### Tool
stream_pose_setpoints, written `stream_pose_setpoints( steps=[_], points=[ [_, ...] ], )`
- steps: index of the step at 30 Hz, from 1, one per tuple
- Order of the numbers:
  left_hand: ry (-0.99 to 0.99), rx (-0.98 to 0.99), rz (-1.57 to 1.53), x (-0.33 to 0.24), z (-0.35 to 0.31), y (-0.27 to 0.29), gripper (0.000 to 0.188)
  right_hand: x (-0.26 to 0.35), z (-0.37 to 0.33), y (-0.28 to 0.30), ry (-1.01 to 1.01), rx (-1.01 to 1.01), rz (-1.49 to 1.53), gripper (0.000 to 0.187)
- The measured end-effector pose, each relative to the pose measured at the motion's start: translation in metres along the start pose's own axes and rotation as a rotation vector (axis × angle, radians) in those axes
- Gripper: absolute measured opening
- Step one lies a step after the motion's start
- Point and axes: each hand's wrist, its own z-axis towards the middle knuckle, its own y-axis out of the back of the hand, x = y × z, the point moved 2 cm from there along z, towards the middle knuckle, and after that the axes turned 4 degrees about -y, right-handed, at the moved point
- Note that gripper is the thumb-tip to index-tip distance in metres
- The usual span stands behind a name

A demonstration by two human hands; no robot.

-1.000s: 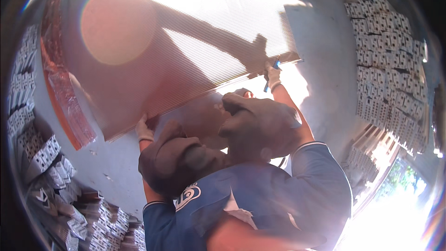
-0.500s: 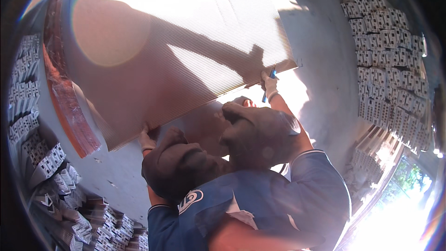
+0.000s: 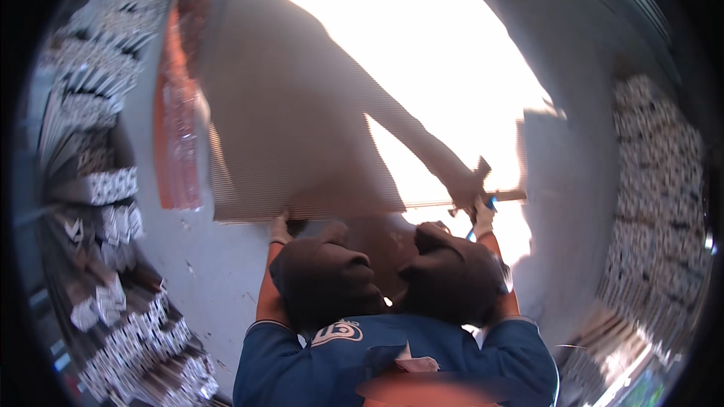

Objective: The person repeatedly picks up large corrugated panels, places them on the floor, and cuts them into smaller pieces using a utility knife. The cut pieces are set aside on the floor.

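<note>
A large, finely ribbed brown sheet, apparently corrugated cardboard (image 3: 302, 120), lies in front of my knees, partly in shadow and partly washed out by sunlight. My left hand (image 3: 280, 227) is at its near edge toward the left corner, fingers closed on that edge as far as I can see. Near the right corner, my right hand (image 3: 483, 218) grips the same edge. A slim blue tool (image 3: 471, 235), pen or cutter, is also in this hand; its exact kind is blurred.
Orange-red plastic-wrapped material (image 3: 179, 143) lies along the sheet's left side. Stacked metal profiles (image 3: 113, 185) line the left, and more profile bundles (image 3: 656, 211) stand at the right. Grey floor (image 3: 566, 181) shows between sheet and stacks. My bent knees (image 3: 324, 279) are close to the near edge.
My view has turned, so the sheet's near edge now runs nearly level instead of slanting. Both hands keep their places on that edge, and the blue tool stays in the right.
</note>
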Motion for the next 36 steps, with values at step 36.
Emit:
stream_pose_setpoints(
  steps=[36],
  points=[
    [-0.196, -0.174, 0.388, 0.010, 0.024, 0.018, 0.033, 0.036, -0.019, 0.001, -0.040, -0.201, -0.472, 0.028]
  ],
)
